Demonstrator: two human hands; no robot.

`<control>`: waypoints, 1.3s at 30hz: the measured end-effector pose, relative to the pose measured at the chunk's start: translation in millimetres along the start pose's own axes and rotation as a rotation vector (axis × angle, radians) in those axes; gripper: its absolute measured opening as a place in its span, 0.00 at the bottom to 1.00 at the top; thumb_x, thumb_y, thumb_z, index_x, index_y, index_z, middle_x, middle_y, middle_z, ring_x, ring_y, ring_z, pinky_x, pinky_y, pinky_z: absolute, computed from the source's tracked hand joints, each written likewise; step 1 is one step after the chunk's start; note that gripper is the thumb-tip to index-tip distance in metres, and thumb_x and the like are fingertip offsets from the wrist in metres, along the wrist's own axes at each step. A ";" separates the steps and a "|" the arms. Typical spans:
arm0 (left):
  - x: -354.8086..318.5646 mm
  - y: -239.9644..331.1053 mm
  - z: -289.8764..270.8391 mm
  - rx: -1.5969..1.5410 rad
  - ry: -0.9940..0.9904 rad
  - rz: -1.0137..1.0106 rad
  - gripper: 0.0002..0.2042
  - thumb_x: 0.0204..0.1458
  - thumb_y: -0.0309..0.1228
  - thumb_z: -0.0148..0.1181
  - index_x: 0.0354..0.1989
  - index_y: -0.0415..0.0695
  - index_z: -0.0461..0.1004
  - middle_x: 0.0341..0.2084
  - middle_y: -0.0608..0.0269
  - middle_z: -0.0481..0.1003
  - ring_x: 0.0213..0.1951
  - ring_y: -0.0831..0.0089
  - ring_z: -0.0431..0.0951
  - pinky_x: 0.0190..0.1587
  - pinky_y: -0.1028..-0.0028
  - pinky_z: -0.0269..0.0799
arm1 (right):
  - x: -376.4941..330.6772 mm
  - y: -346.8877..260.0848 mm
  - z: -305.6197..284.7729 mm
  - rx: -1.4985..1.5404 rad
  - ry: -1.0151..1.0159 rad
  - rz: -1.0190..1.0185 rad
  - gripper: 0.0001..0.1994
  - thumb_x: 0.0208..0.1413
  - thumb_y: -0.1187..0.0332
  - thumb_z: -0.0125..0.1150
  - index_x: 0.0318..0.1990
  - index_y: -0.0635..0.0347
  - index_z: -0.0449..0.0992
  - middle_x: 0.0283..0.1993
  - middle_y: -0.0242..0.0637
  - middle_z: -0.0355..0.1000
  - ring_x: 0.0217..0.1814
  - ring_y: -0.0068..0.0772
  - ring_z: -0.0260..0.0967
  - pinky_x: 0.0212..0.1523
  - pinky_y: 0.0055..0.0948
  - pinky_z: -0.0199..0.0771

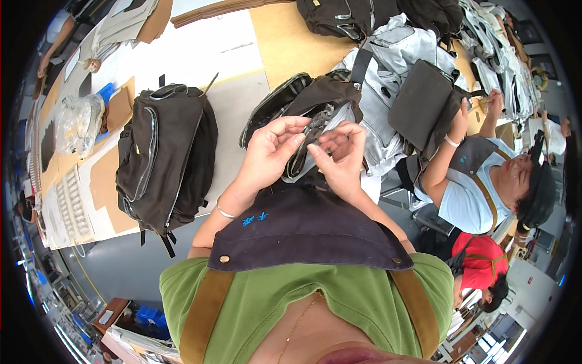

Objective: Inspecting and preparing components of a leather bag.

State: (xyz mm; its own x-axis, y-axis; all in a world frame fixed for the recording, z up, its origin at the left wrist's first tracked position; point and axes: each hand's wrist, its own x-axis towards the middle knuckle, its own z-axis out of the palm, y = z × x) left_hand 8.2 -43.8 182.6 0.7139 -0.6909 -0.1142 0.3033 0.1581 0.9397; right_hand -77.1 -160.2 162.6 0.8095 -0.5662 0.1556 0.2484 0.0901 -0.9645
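A dark brown backpack (336, 94) lies unzipped at the table's near edge, against my apron, its pale lining showing in the opening. Over that opening, my left hand (270, 155) is closed, thumb and forefinger pinched beside a crumpled grey-black bit (319, 121). Close on its right, my right hand (342, 155) has its fingers curled in toward the thumb. Whatever sits in either pinch is too small to make out. An open flap with a zip edge (273, 106) spreads to the left of the hands.
Another dark backpack (167, 158) lies to the left. Grey-white bags (388, 51) are heaped at right, with more dark bags (345, 18) behind. A co-worker in light blue (470, 194) handles a dark bag (421, 103) close by. Clear plastic bags (79, 124) and cardboard lie far left.
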 end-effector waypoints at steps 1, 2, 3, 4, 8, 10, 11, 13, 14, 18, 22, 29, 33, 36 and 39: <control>0.0 -1.9 -1.5 -0.026 -0.046 -0.008 0.13 0.49 0.17 0.49 0.45 0.34 0.67 0.36 0.62 0.72 0.39 0.79 0.72 0.44 0.80 0.67 | -1.7 -0.4 -0.8 -0.038 -0.063 0.039 0.25 0.39 0.79 0.65 0.40 0.57 0.53 0.35 0.34 0.61 0.35 0.20 0.63 0.33 0.19 0.65; -0.1 -2.6 -2.4 -0.051 -0.092 -0.016 0.14 0.49 0.16 0.49 0.46 0.34 0.66 0.38 0.61 0.71 0.41 0.78 0.71 0.46 0.79 0.67 | -2.1 -0.3 -0.5 -0.037 -0.063 0.038 0.25 0.39 0.79 0.65 0.40 0.57 0.53 0.35 0.34 0.61 0.35 0.20 0.63 0.33 0.19 0.65; -0.8 0.6 -2.1 0.015 -0.102 -0.046 0.16 0.48 0.14 0.48 0.47 0.35 0.66 0.38 0.61 0.71 0.42 0.78 0.71 0.46 0.78 0.67 | -2.2 0.1 -0.2 -0.052 -0.123 0.072 0.25 0.39 0.78 0.66 0.40 0.57 0.53 0.35 0.33 0.60 0.35 0.20 0.63 0.33 0.19 0.65; -1.5 0.6 -2.1 0.016 -0.105 -0.046 0.16 0.48 0.14 0.48 0.47 0.35 0.66 0.38 0.61 0.71 0.42 0.78 0.71 0.46 0.78 0.67 | -2.2 0.2 0.1 -0.066 -0.183 0.106 0.25 0.39 0.77 0.66 0.40 0.57 0.53 0.35 0.33 0.60 0.36 0.19 0.63 0.33 0.19 0.65; -4.6 -6.2 1.9 0.107 -0.049 -0.012 0.19 0.44 0.12 0.50 0.46 0.37 0.67 0.33 0.64 0.71 0.36 0.80 0.72 0.40 0.81 0.69 | -3.4 -0.9 -1.3 -0.018 -0.188 0.209 0.19 0.46 0.78 0.58 0.41 0.59 0.54 0.34 0.32 0.62 0.34 0.17 0.63 0.32 0.17 0.64; -5.1 -4.4 5.8 0.283 0.032 0.113 0.17 0.41 0.13 0.51 0.42 0.39 0.71 0.29 0.63 0.72 0.36 0.79 0.72 0.38 0.80 0.70 | -4.5 5.1 -5.3 -0.022 -0.185 0.203 0.18 0.47 0.80 0.56 0.41 0.60 0.55 0.34 0.31 0.62 0.33 0.17 0.63 0.31 0.16 0.63; -4.7 -1.2 6.4 0.284 0.031 0.113 0.17 0.41 0.13 0.51 0.42 0.39 0.71 0.29 0.63 0.72 0.36 0.79 0.72 0.38 0.80 0.70 | -4.2 6.8 -7.3 -0.026 -0.184 0.199 0.16 0.47 0.81 0.54 0.42 0.61 0.56 0.33 0.31 0.62 0.33 0.16 0.62 0.30 0.15 0.63; -3.6 5.1 6.7 0.524 0.162 0.302 0.16 0.36 0.13 0.53 0.36 0.41 0.73 0.26 0.62 0.71 0.31 0.75 0.72 0.32 0.78 0.69 | 0.8 -0.4 -10.1 -0.106 -0.195 0.166 0.16 0.46 0.82 0.53 0.41 0.61 0.56 0.33 0.31 0.62 0.31 0.15 0.62 0.29 0.14 0.62; -2.6 4.2 2.8 0.525 0.163 0.302 0.16 0.36 0.13 0.53 0.36 0.41 0.73 0.26 0.62 0.71 0.31 0.75 0.72 0.32 0.78 0.69 | 3.0 -3.0 -12.4 -0.188 -0.205 0.133 0.16 0.46 0.83 0.53 0.41 0.61 0.57 0.32 0.31 0.61 0.30 0.14 0.61 0.28 0.14 0.61; 2.7 6.1 -3.7 0.952 0.297 0.711 0.13 0.29 0.13 0.54 0.27 0.41 0.72 0.24 0.60 0.70 0.26 0.67 0.69 0.29 0.73 0.64 | 4.1 -7.6 -18.0 -0.275 -0.158 0.109 0.16 0.44 0.84 0.53 0.40 0.61 0.57 0.31 0.30 0.60 0.27 0.13 0.59 0.26 0.13 0.60; -16.7 11.7 10.2 0.831 0.142 0.710 0.08 0.36 0.18 0.62 0.24 0.41 0.71 0.22 0.60 0.69 0.24 0.69 0.71 0.25 0.76 0.66 | 6.6 -7.8 -15.6 -0.191 -0.097 0.122 0.17 0.44 0.83 0.55 0.40 0.61 0.57 0.31 0.30 0.59 0.26 0.12 0.59 0.25 0.12 0.60; -34.1 6.3 12.0 1.136 -0.120 0.251 0.22 0.50 0.30 0.51 0.50 0.29 0.57 0.48 0.36 0.59 0.46 0.46 0.66 0.44 0.62 0.66 | 9.4 -11.4 -10.6 -0.198 -0.110 0.096 0.18 0.44 0.82 0.58 0.39 0.61 0.56 0.30 0.31 0.60 0.26 0.12 0.59 0.24 0.12 0.60; -21.5 -16.8 15.8 0.627 -0.060 0.246 0.19 0.54 0.33 0.48 0.49 0.32 0.59 0.41 0.47 0.66 0.44 0.57 0.67 0.46 0.68 0.61 | 3.7 -1.7 -10.9 -0.047 -0.093 0.119 0.18 0.44 0.80 0.59 0.40 0.62 0.57 0.31 0.32 0.61 0.26 0.14 0.62 0.24 0.13 0.63; -14.6 -22.4 23.0 -0.623 0.035 -0.220 0.08 0.56 0.32 0.45 0.36 0.42 0.67 0.34 0.68 0.69 0.37 0.80 0.67 0.41 0.75 0.62 | 4.4 -13.5 -12.7 -0.169 -0.283 0.070 0.16 0.45 0.79 0.59 0.41 0.64 0.60 0.30 0.32 0.62 0.27 0.15 0.63 0.25 0.13 0.64; -4.7 -14.7 24.5 -0.744 0.125 -0.219 0.09 0.56 0.34 0.47 0.34 0.43 0.71 0.35 0.68 0.73 0.38 0.81 0.70 0.43 0.78 0.63 | 14.2 -16.9 -23.2 -0.303 -0.304 -0.050 0.17 0.43 0.80 0.58 0.42 0.64 0.64 0.39 0.37 0.62 0.27 0.19 0.65 0.25 0.13 0.65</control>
State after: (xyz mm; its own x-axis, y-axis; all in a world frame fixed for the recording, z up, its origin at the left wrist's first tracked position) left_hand -15.1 -60.2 177.2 0.6415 -0.6833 -0.3487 0.7568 0.4892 0.4336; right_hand -82.1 -188.8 176.2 0.9316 -0.2928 0.2154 0.1600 -0.2017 -0.9663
